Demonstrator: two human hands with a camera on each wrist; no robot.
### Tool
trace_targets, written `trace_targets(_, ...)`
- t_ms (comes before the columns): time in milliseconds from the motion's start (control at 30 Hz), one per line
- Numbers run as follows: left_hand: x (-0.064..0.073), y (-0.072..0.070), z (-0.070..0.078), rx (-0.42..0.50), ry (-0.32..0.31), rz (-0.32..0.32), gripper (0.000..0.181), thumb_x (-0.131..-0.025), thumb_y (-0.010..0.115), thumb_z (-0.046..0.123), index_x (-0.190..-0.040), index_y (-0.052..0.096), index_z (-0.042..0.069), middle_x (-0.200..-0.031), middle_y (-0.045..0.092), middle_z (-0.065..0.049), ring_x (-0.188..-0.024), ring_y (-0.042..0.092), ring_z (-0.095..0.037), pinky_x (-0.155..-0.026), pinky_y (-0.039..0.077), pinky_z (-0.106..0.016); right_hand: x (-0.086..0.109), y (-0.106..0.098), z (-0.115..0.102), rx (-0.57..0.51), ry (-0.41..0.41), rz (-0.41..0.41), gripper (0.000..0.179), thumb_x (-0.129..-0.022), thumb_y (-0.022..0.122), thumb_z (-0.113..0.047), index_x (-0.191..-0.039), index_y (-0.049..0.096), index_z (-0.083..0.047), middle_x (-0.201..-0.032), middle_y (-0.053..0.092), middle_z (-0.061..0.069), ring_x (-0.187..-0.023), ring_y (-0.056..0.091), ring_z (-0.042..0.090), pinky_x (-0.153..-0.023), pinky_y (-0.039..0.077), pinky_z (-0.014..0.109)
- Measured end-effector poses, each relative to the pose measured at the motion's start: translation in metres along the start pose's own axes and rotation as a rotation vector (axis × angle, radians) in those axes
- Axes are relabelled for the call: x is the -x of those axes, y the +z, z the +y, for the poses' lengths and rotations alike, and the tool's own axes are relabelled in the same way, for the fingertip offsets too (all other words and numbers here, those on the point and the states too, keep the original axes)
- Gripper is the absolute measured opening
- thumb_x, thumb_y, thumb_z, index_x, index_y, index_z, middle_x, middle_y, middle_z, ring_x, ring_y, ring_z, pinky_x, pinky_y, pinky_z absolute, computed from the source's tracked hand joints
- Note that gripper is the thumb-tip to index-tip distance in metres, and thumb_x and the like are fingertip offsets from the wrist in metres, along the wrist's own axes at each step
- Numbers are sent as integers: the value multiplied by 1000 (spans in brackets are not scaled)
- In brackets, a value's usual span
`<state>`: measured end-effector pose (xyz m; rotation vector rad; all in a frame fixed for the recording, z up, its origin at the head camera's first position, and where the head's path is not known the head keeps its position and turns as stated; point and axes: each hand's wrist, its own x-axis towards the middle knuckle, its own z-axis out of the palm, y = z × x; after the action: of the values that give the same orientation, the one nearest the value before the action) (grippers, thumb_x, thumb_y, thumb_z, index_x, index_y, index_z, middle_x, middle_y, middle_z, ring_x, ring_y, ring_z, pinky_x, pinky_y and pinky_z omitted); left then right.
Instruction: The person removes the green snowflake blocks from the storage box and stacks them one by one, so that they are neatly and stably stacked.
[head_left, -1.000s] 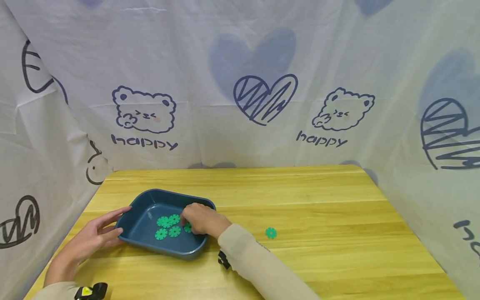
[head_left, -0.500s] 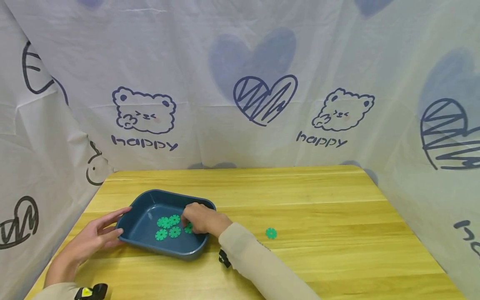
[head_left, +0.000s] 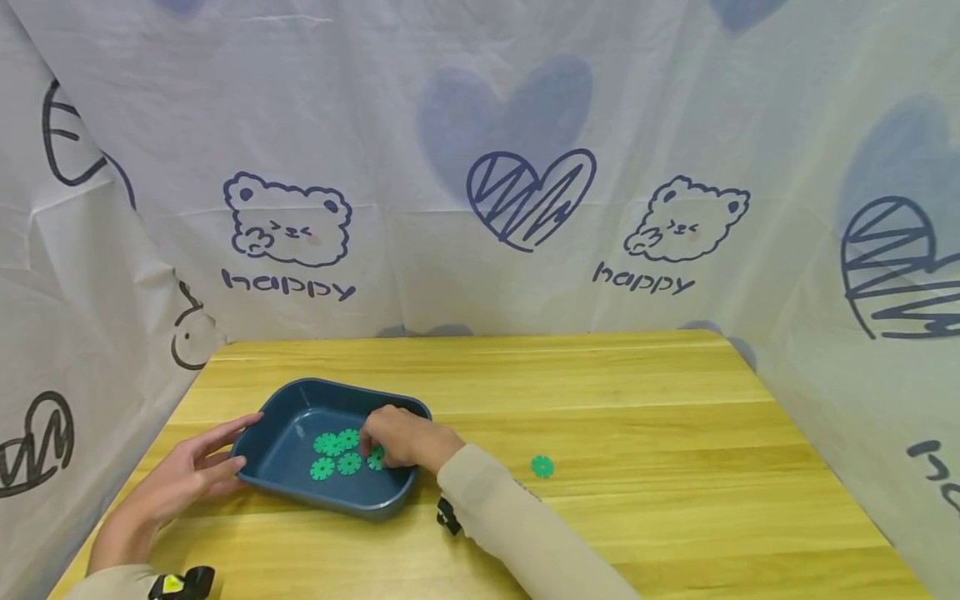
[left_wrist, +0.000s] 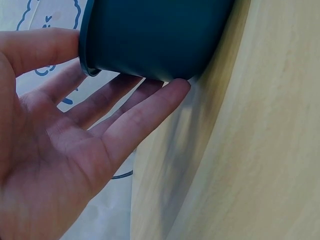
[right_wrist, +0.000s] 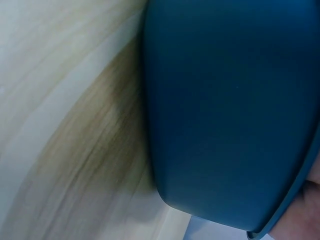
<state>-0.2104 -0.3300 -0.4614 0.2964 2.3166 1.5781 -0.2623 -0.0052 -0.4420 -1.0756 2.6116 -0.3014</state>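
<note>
Two hands work the blue tray [head_left: 288,487]: my left hand [head_left: 183,475], fingers straight, braces its outer wall; my right hand [head_left: 401,437] curls onto a green gear disc [head_left: 375,457] inside it.

tray [head_left: 279,454]: dark blue | discs [head_left: 335,453]: green, toothed | counter [head_left: 637,433]: yellow wood grain | curtain [head_left: 480,167]: white, navy bears, hearts, "happy" | sleeve [head_left: 517,533]: beige

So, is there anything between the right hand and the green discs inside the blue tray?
Nothing visible is. The right hand is already inside the blue tray, right next to the green discs; one disc lies partly under its fingers. The left hand touches the tray's outer wall.
</note>
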Motion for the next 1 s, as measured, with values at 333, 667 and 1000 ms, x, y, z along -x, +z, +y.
trace_targets(333,-2,-1,3,4,20,-10,65,-105,59,12,-163,29,8,-138,38,33,-112,59,13,-89,63,-30,1,-4,1,16,-2,5,27,-91,76,-3,-113,79,-19,-121,74,-5,-116,67,10,-89,57,16)
trace_targets(667,-2,2,2,-11,-15,4,66,-104,60,14,-163,30,9,-159,37,-7,-110,59,13,-89,63,-31,9,-20,1,-76,-22,69,26,-88,82,-10,-114,79,-15,-111,75,-3,-99,65,7,-87,55,14)
trace_targets(1000,1,4,6,-36,-21,11,68,-104,61,17,-162,28,6,-163,17,-36,-109,58,15,-88,64,-33,39,-40,13,-150,-64,158,26,-88,81,-10,-114,78,-10,-108,72,0,-96,65,11,-82,52,11)
